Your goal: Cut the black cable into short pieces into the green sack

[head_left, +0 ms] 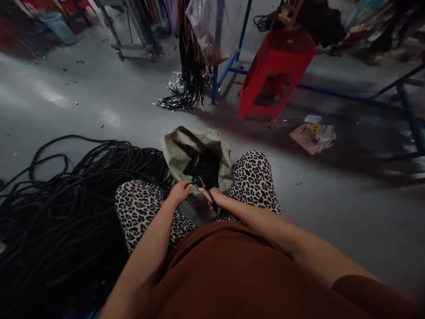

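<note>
Between my knees stands an open woven sack [175,150] with small black pieces [202,168] inside. Over its near rim, my right hand [211,197] is closed around black-handled scissors [210,197], whose blades point up and left. My left hand [181,191] pinches a short black cable end [193,182], right beside the scissor blades. Whether the blades touch the cable I cannot tell. A large heap of black cable [83,186] lies on the floor to my left and reaches up to the sack.
Ahead stands a red plastic stool [279,66] beside a blue metal frame [215,57]. Bundled black wires with white ends [191,79] hang down to the floor. A plastic bag with a yellow roll [314,129] lies right of the stool. A bluish basket [59,27] stands far left.
</note>
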The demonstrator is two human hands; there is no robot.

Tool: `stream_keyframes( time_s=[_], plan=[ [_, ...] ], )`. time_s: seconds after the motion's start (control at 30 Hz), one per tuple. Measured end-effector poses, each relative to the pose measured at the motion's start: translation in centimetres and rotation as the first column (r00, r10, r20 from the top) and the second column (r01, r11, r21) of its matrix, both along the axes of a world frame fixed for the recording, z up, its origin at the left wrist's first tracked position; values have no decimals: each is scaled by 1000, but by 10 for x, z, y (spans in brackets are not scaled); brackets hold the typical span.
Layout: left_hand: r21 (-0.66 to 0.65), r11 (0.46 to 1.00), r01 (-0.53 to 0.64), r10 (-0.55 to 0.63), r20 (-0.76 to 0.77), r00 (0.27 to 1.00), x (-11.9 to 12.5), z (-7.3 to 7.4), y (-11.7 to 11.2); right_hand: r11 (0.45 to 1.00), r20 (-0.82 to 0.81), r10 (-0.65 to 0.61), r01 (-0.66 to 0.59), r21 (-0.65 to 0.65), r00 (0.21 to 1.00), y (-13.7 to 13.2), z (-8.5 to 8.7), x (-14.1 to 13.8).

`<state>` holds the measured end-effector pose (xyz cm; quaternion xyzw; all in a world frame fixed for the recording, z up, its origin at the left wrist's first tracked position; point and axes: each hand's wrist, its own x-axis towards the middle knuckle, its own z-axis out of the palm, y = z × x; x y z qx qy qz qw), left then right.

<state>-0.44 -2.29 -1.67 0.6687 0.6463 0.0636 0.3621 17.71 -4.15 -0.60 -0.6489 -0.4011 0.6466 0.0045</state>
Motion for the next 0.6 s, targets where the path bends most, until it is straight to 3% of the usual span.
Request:
stream_keyframes(
  time_s=[0.37, 0.6],
  plan=[
    [-9, 999, 37, -37, -56, 998, 1, 2, 0, 993, 63, 110, -113, 45, 992, -1, 5, 1],
    [-36, 999, 34, -38, -102, 994, 0, 0, 1, 994, 48, 104, -106, 36, 993, 0, 7, 3]
  ],
)
